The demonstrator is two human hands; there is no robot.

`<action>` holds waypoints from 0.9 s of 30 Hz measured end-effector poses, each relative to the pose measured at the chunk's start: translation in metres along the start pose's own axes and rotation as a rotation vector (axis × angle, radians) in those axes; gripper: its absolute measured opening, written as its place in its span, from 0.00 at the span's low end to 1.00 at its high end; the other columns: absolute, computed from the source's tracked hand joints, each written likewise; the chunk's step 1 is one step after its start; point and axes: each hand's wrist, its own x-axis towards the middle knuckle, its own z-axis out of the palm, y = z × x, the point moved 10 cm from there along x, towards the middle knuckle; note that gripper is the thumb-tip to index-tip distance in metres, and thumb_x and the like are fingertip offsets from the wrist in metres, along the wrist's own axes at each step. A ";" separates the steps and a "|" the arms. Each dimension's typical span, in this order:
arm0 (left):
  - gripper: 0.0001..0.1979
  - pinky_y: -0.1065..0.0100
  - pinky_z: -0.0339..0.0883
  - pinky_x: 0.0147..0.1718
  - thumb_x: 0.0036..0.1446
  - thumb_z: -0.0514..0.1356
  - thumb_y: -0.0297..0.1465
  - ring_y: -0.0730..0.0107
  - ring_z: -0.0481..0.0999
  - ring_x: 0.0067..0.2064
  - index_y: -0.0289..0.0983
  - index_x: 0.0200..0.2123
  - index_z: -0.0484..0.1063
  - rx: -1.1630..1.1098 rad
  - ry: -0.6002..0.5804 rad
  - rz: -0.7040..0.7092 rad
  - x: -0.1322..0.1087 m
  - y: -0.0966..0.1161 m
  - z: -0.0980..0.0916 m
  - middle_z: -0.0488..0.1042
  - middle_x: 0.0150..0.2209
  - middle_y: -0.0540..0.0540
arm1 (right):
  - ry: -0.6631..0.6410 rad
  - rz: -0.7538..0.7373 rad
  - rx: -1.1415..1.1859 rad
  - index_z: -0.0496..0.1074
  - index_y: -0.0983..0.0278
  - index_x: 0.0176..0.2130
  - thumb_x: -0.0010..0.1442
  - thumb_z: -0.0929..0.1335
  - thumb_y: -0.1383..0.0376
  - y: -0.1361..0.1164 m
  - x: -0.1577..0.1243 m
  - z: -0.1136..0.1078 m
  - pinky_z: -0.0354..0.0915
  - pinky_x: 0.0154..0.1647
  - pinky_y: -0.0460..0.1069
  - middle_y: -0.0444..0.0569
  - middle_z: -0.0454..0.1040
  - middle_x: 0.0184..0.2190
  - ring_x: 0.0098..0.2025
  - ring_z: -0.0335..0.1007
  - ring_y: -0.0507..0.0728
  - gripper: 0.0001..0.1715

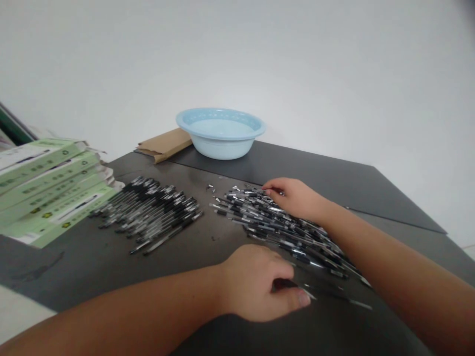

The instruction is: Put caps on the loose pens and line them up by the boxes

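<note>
My left hand [263,284] is low over the front of the table, its fingers curled round at least one pen; a light tip pokes out past the thumb. Motion blurs the slim pens just right of it. My right hand [297,198] reaches to the far side of a loose pile of black and clear pens [278,227]. Its thumb and fingertips are pinched together on a pen at the pile's top edge. To the left lies a second group of pens [156,212], more evenly lined up side by side.
Green and white cardboard boxes [55,193] are stacked at the left. At the back stand a light blue basin [222,146] and a brown paper packet [165,143], close to a white wall [237,54]. Small bits [211,187] lie between the pen groups on the dark table [208,232].
</note>
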 end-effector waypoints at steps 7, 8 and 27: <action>0.22 0.64 0.59 0.27 0.68 0.58 0.47 0.68 0.75 0.31 0.40 0.26 0.65 0.028 0.019 0.055 0.000 0.003 0.000 0.74 0.26 0.50 | -0.155 0.075 -0.158 0.76 0.66 0.54 0.73 0.69 0.58 0.015 0.084 0.048 0.74 0.54 0.60 0.54 0.79 0.51 0.51 0.78 0.61 0.16; 0.21 0.64 0.59 0.27 0.68 0.58 0.46 0.68 0.76 0.31 0.40 0.26 0.66 0.029 0.021 0.056 0.000 0.003 0.001 0.74 0.27 0.50 | -0.181 0.080 -0.179 0.75 0.65 0.54 0.72 0.70 0.57 0.017 0.090 0.054 0.75 0.53 0.60 0.54 0.78 0.53 0.51 0.78 0.61 0.17; 0.13 0.64 0.68 0.39 0.70 0.57 0.40 0.63 0.80 0.39 0.39 0.37 0.75 0.026 0.119 -0.051 0.002 -0.008 -0.014 0.79 0.35 0.48 | 0.140 0.153 0.165 0.70 0.62 0.54 0.74 0.61 0.63 0.029 -0.036 -0.001 0.76 0.41 0.52 0.53 0.82 0.40 0.40 0.81 0.59 0.14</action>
